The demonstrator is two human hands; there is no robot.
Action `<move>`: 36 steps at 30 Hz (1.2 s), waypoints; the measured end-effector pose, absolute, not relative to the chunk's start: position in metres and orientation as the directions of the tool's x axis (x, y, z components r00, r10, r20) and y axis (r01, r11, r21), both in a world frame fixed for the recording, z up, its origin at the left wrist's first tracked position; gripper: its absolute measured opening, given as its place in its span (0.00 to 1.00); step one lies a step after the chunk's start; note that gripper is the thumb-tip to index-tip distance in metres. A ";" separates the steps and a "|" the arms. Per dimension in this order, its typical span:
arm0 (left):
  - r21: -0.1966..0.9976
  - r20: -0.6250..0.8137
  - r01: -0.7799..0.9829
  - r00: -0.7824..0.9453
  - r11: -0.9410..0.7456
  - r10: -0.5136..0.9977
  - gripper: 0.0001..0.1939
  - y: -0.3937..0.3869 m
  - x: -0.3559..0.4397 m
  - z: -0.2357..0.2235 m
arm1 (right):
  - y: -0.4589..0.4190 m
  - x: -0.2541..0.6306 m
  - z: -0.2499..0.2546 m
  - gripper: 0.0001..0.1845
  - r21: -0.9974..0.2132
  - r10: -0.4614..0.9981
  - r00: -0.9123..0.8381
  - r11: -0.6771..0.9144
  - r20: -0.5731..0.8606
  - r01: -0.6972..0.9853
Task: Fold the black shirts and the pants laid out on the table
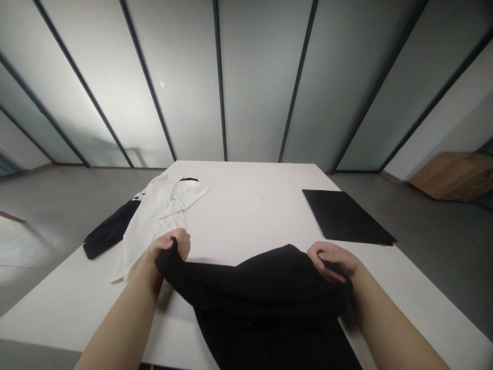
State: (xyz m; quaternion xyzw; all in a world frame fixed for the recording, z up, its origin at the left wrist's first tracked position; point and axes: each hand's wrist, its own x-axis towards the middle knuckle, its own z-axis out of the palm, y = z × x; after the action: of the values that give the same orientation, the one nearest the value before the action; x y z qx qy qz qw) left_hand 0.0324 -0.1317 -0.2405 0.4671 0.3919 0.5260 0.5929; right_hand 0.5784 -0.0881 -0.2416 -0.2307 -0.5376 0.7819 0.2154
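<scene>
Hand state: L hand (169, 245) and R hand (331, 261) well apart, each clamped on a bunched edge of one soft black fabric garment (265, 293). Step in hand: garment held up and spread between both hands, above near end of long white rectangular table (246, 205); lower part runs out of view. L of hands: crumpled white fabric garment (157, 216) lies on table, overlapping crumpled black fabric piece (110, 231) at table's edge. R of hands: flat black rectangular fabric piece (346, 216) lies on table, apart from both hands. Beyond table: frosted glass wall panels w/ dark frames (262, 82).
</scene>
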 end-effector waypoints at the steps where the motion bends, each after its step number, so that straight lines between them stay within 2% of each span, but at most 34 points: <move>1: 0.988 0.022 -0.156 0.014 -0.020 1.000 0.27 -0.127 0.036 -0.233 | -0.082 0.574 -0.239 0.21 -0.946 0.733 -0.677 -0.262 -0.067 -0.190; 3: 0.997 0.077 0.009 -0.306 -0.078 0.949 0.26 -0.115 0.043 -0.219 | -0.067 0.567 -0.236 0.20 -0.931 0.964 -0.257 -0.027 0.073 -0.365; 4: 0.994 0.108 0.042 -0.428 -0.099 0.897 0.24 -0.109 0.046 -0.214 | -0.059 0.566 -0.236 0.24 -0.917 0.991 -0.064 0.082 0.115 -0.390; 6: 0.992 0.122 0.095 -0.593 -0.081 0.796 0.21 -0.101 0.050 -0.209 | -0.046 0.565 -0.240 0.32 -0.932 0.983 0.149 0.155 0.111 -0.327; 8: 0.985 0.102 0.170 -0.638 0.011 0.763 0.25 -0.097 0.053 -0.211 | -0.038 0.564 -0.248 0.35 -0.968 0.952 0.291 0.155 0.092 -0.199; 10: 0.950 0.148 0.308 -0.593 0.053 0.792 0.26 -0.097 0.057 -0.217 | -0.037 0.561 -0.256 0.35 -0.984 0.918 0.380 0.157 0.115 -0.081; 13: 0.795 0.304 0.606 -0.391 -0.006 0.869 0.24 -0.099 0.072 -0.229 | -0.041 0.552 -0.263 0.30 -0.989 0.932 0.333 0.147 0.145 0.021; 16: 0.614 0.284 0.788 -0.164 -0.048 0.945 0.21 -0.104 0.095 -0.237 | -0.047 0.541 -0.265 0.32 -0.985 0.970 0.211 0.093 0.123 0.144; 19: 0.497 0.228 0.857 0.026 -0.139 0.973 0.24 -0.112 0.119 -0.241 | -0.054 0.534 -0.263 0.36 -0.952 0.994 0.044 0.078 0.095 0.297; 23: 0.417 0.193 0.875 0.181 -0.247 0.964 0.23 -0.122 0.139 -0.238 | -0.061 0.526 -0.258 0.33 -0.794 0.958 -0.188 0.283 0.215 0.538; 26: 0.417 0.176 0.870 0.209 -0.265 0.962 0.22 -0.123 0.144 -0.235 | -0.063 0.521 -0.259 0.27 -0.657 0.935 -0.263 0.353 0.236 0.666; 28: 0.438 0.159 0.867 0.185 -0.237 0.970 0.20 -0.121 0.142 -0.235 | -0.062 0.519 -0.260 0.22 -0.626 0.936 -0.265 0.353 0.233 0.695; 32: 0.469 0.108 0.880 0.019 -0.068 0.994 0.11 -0.112 0.123 -0.236 | -0.055 0.531 -0.262 0.18 -0.701 0.958 -0.153 0.281 0.241 0.655; 36: 0.483 0.120 0.872 -0.159 0.083 0.980 0.13 -0.104 0.092 -0.234 | -0.045 0.559 -0.263 0.16 -0.761 0.958 0.114 0.134 0.263 0.635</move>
State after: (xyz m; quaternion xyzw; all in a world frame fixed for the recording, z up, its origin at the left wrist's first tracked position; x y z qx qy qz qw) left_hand 0.0925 -0.1038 -0.2345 0.6375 0.7262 0.2286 0.1182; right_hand 0.5595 -0.0451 -0.2626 -0.6272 -0.6351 0.1995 0.4043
